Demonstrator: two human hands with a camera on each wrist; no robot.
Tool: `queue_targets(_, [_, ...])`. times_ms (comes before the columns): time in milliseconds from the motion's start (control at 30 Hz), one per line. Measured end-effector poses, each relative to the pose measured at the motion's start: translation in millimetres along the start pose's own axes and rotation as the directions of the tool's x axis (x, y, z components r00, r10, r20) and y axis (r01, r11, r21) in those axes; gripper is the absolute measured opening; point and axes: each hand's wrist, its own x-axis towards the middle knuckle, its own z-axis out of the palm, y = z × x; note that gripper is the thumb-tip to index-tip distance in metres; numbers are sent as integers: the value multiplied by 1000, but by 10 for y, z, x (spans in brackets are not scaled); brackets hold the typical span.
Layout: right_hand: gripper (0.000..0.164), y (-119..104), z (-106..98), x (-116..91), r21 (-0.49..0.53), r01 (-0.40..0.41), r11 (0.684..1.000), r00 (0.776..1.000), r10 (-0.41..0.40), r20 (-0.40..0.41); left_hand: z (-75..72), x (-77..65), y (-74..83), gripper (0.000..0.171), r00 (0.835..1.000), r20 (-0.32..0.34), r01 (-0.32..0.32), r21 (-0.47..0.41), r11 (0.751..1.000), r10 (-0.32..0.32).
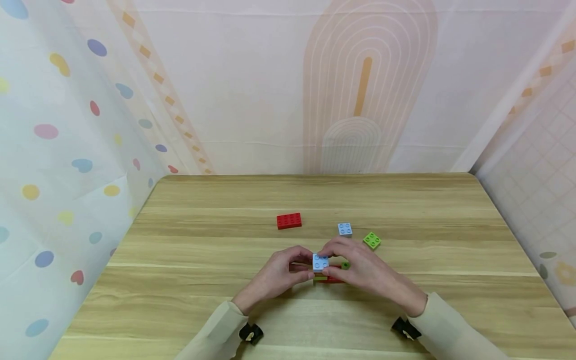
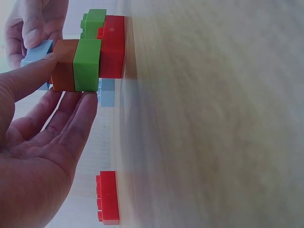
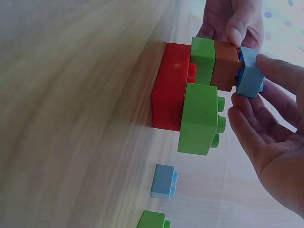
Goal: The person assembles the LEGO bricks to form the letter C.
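Observation:
A light blue toy brick (image 1: pixel 320 263) is pinched between thumb and fingers of my right hand (image 1: pixel 362 265). It sits slightly tilted at the top of an orange-brown brick (image 3: pixel 225 65), with studs showing in a narrow gap. Beneath the brown brick is a green brick (image 2: pixel 87 65), fixed on one end of a red brick (image 3: pixel 168 88). A second green brick (image 3: pixel 198 118) is on the red brick's other end. My left hand (image 1: pixel 279 272) holds the stack from the side, its thumb at the brown brick and fingers across from it.
On the wooden table (image 1: pixel 189 280), a loose red brick (image 1: pixel 289 221) lies behind the hands to the left. Another light blue brick (image 1: pixel 345 229) and a small green brick (image 1: pixel 372 240) lie behind the right hand. Patterned cloth (image 1: pixel 252 90) hangs behind the table.

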Motion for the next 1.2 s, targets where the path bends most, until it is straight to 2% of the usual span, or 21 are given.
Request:
queue_targets(200, [24, -10, 3, -2, -25, 3, 1000, 1000, -3, 1, 1, 1, -2, 26, 1000, 0, 7, 11, 1000, -7])
queue_targets(533, [23, -40, 0, 4, -67, 10, 998, 1000, -10, 4, 1, 1, 7, 27, 1000, 0, -3, -25, 1000, 3])
queue_targets(1200, [23, -34, 16, -4, -69, 39, 997, 999, -41, -14, -3, 5, -6, 26, 1000, 7, -3, 8, 1000, 3])
